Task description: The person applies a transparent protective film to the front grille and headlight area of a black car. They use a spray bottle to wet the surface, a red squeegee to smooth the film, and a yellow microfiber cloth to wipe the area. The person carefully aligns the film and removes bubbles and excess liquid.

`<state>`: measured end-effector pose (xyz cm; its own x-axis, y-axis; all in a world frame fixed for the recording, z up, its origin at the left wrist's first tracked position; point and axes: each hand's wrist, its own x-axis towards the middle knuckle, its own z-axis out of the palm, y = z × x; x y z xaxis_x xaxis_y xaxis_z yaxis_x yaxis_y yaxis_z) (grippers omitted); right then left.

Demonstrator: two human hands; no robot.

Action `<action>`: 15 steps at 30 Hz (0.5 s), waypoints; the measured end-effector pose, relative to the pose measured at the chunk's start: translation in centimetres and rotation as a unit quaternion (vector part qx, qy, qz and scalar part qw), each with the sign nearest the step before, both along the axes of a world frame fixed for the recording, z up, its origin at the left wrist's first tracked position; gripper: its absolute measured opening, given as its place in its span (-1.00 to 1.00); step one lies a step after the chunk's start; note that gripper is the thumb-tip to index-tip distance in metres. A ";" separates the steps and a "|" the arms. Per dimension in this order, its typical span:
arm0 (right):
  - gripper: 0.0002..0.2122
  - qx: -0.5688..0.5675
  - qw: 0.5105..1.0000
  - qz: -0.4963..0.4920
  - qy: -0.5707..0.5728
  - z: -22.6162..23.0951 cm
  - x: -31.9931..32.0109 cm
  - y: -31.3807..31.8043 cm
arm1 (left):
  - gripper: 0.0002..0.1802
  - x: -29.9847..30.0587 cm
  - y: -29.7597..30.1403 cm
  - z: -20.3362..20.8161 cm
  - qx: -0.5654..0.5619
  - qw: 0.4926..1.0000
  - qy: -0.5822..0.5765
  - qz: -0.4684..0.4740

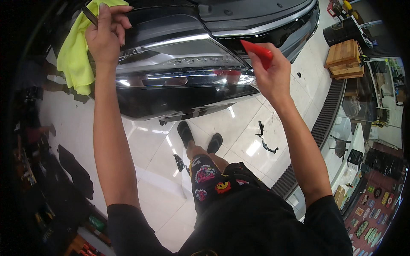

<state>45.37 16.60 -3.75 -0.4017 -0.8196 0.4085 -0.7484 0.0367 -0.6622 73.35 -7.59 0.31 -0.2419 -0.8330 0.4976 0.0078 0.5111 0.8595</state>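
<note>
My right hand [273, 72] grips a red pointed squeegee-like tool [261, 54], its tip directed up and left, beside the inner corner of a black car's headlight [175, 55]. Over the headlight's outer end is my left hand [107, 36], fingers partly curled round a slim dark tool [89, 17] whose exact kind I cannot make out. A bright yellow-green cloth [76, 55] hangs over the bodywork just left of that hand. The glossy black bumper [179, 96] lies below the lamp, and a chrome strip [265, 30] runs along the front to the right.
On the white tiled floor, loose black plastic pieces [267, 143] lie to the right of my feet. A dark flat panel [74, 170] is at the left. Wooden boxes [345, 57], a black ridged strip [326, 115] and a cluttered white counter [354, 149] line the right side.
</note>
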 end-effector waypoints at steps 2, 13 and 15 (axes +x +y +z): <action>-0.84 -0.015 1.000 0.005 0.025 -0.1 0.4 -0.5 | -0.36 -0.4 0.5 0.1 0.006 1.000 0.023 -0.009; -0.85 -0.002 0.986 0.043 0.161 1.1 2.9 -2.2 | -0.36 -0.5 0.5 0.1 0.031 0.999 0.024 -0.012; -0.85 0.003 0.993 0.031 0.114 0.8 2.9 -1.4 | -0.36 -0.5 0.5 0.1 0.037 0.999 0.021 -0.012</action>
<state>48.30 15.23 -3.00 -0.2478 -0.8428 0.4777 -0.8801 -0.0103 -0.4747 72.87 -7.06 0.43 -0.2423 -0.8616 0.4460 0.0568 0.4463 0.8931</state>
